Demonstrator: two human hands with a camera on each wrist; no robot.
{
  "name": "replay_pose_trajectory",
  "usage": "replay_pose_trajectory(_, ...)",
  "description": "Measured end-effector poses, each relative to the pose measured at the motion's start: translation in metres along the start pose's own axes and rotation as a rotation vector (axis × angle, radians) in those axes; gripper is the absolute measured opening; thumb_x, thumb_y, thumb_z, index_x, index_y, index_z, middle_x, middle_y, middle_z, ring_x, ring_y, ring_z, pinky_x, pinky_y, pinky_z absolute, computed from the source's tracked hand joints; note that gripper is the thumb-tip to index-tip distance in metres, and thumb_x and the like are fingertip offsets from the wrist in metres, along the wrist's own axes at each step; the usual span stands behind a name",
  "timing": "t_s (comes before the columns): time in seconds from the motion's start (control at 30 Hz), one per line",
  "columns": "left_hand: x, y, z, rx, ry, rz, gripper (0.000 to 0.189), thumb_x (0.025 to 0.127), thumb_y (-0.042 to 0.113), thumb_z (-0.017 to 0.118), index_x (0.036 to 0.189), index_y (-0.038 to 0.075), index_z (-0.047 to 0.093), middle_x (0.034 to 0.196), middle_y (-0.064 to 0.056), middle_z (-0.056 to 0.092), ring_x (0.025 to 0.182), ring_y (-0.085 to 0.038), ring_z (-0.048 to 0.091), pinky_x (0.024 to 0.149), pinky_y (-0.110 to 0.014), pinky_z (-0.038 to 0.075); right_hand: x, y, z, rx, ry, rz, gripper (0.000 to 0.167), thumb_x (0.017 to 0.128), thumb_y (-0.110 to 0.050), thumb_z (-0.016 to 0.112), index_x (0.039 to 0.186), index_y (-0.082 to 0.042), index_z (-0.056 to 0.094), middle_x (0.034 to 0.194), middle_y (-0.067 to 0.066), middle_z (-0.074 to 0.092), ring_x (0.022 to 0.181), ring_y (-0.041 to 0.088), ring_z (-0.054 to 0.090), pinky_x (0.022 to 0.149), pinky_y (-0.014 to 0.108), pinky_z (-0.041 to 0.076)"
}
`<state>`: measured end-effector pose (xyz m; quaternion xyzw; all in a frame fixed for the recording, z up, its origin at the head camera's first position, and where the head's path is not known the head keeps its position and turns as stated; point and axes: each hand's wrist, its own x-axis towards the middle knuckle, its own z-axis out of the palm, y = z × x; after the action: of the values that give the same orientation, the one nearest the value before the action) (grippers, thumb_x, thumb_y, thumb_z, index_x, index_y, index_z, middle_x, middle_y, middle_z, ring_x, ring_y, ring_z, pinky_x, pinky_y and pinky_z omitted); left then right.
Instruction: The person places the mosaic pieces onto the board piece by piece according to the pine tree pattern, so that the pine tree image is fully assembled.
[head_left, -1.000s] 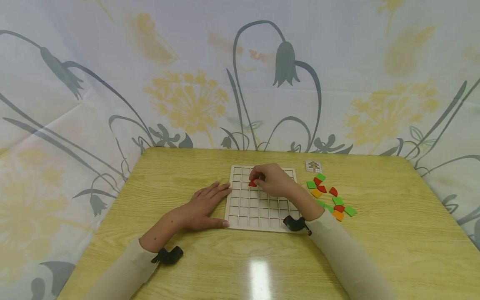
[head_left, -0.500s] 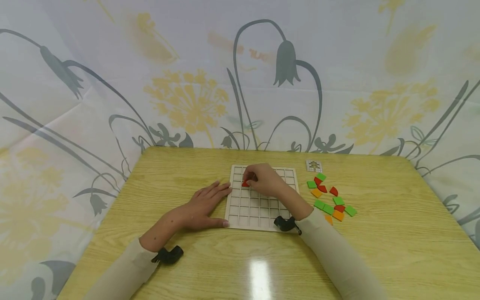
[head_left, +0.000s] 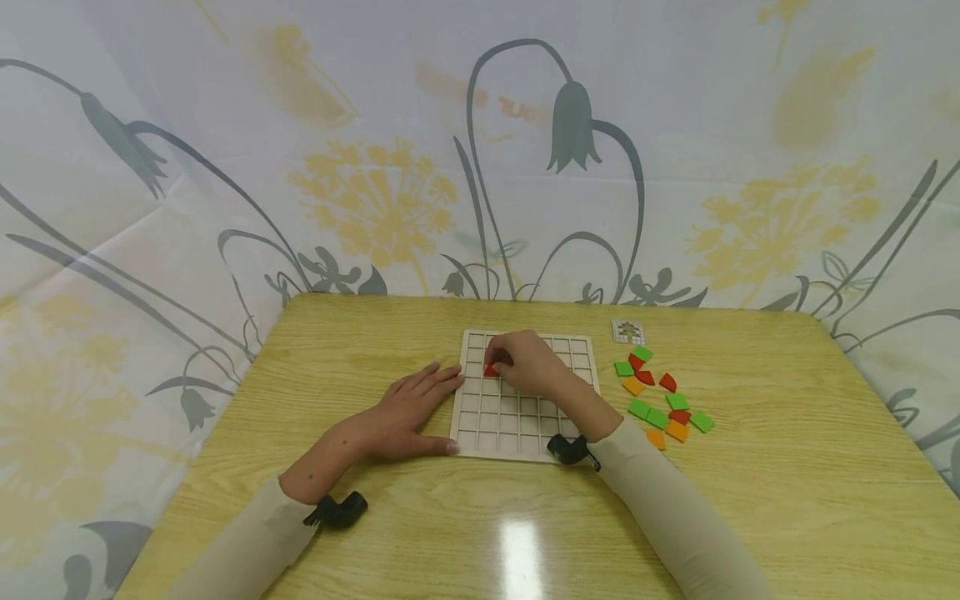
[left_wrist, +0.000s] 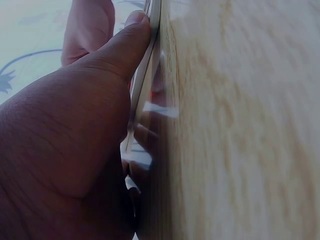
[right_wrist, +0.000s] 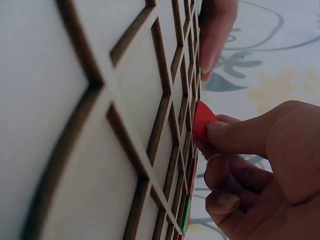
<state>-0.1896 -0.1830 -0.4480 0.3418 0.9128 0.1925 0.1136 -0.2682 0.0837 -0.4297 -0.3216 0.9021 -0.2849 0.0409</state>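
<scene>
the table (head_left: 795, 475) is yellowish, streaky wood grain with a glossy shine, and on it lies the board (head_left: 487, 422), pale and smooth in its square cells, with thin bars brown along their sides. the red piece (right_wrist: 202, 120) is flat, with one rounded edge. the right hand (head_left: 529, 363) pinches it between thumb and forefinger, other fingers curled in; the piece juts past the thumb tip, at the upper left of the board, though i cannot tell if it sits in a cell. the left hand (head_left: 401, 419) lies with fingers extended, gripping nothing, fingertips and thumb at the board's left edge. to the right, flat tiles (head_left: 657, 418), green and orange squares and rounded red ones, lie scattered near a small card (head_left: 628, 332).
</scene>
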Motion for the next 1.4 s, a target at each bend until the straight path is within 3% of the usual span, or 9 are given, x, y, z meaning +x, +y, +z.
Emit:
replay_pose_trajectory(0.37, 0.0, 0.0, 0.001, 0.003, 0.003, -0.008, 0.099, 0.098, 0.065, 0.065, 0.172, 0.019, 0.018, 0.179, -0.001, 0.011, 0.165, -0.031, 0.002, 0.127, -0.063, 0.016, 0.002, 0.004, 0.003, -0.098, 0.058, -0.093, 0.015, 0.093, 0.005, 0.071, 0.095, -0.006, 0.081, 0.092, 0.006, 0.066, 0.089, 0.023, 0.064, 0.08, 0.037, 0.056)
replay_pose_trajectory(1.03, 0.001, 0.0, 0.001, 0.003, 0.0, -0.004, 0.098, 0.099, 0.064, 0.065, 0.172, 0.018, 0.019, 0.179, -0.002, 0.011, 0.165, -0.032, 0.002, 0.126, -0.063, 0.016, -0.001, 0.007, 0.003, -0.106, 0.023, -0.091, 0.011, 0.098, 0.0, 0.072, 0.099, -0.006, 0.081, 0.098, 0.006, 0.068, 0.085, 0.018, 0.061, 0.078, 0.036, 0.054)
replay_pose_trajectory(1.4, 0.001, 0.0, 0.001, 0.007, 0.009, 0.005, 0.099, 0.099, 0.063, 0.066, 0.172, 0.017, 0.019, 0.179, -0.003, 0.011, 0.165, -0.033, 0.003, 0.126, -0.064, 0.017, -0.019, 0.005, -0.007, -0.086, 0.024, -0.061, 0.012, 0.1, -0.002, 0.068, 0.106, -0.006, 0.078, 0.097, 0.004, 0.066, 0.085, 0.018, 0.06, 0.079, 0.037, 0.054)
